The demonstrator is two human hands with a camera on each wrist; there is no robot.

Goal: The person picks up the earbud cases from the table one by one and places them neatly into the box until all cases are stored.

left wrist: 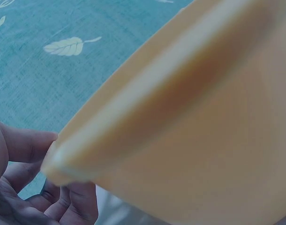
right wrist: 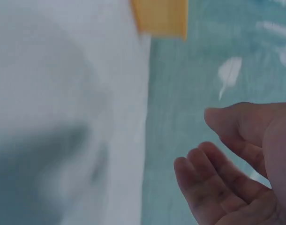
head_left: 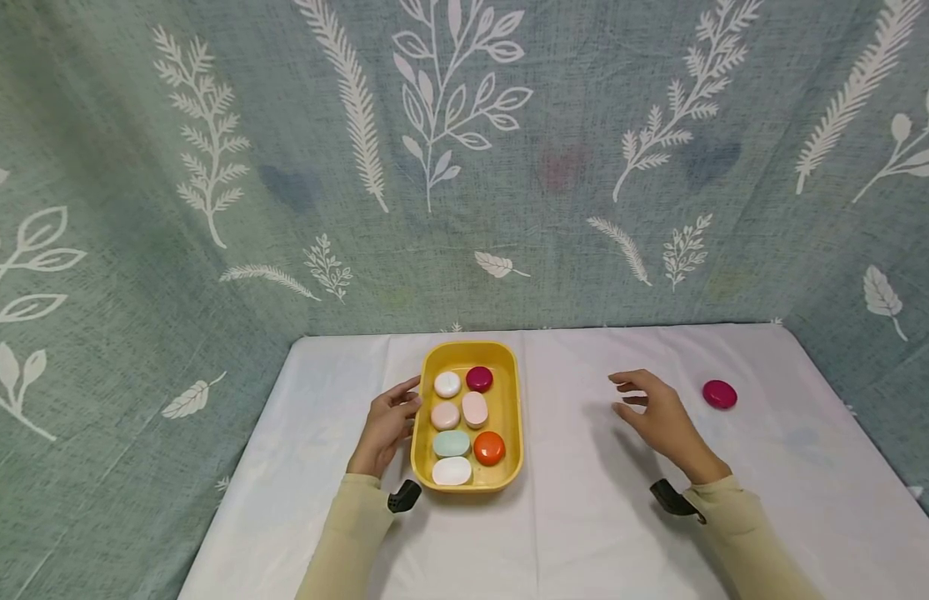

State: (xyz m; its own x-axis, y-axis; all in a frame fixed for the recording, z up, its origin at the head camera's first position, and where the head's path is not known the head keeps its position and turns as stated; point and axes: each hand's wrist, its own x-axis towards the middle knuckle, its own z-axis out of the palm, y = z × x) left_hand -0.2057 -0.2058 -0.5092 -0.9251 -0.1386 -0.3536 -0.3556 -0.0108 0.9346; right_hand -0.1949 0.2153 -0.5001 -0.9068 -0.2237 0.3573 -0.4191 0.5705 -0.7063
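Observation:
A yellow tray stands left of the middle of the table, holding several smooth rounded pieces. Among them are a crimson one, an orange one, a pale green oval and a white oval. My left hand pinches the tray's left rim; the left wrist view has its fingers on both sides of the rim. To the right, my right hand hovers over the table, fingers loosely bent and holding nothing. Beyond it lies another crimson piece.
A white cloth covers the table. Grey-green curtains with white leaf patterns hang behind it and along both sides. Dark wrist straps show at the sleeves.

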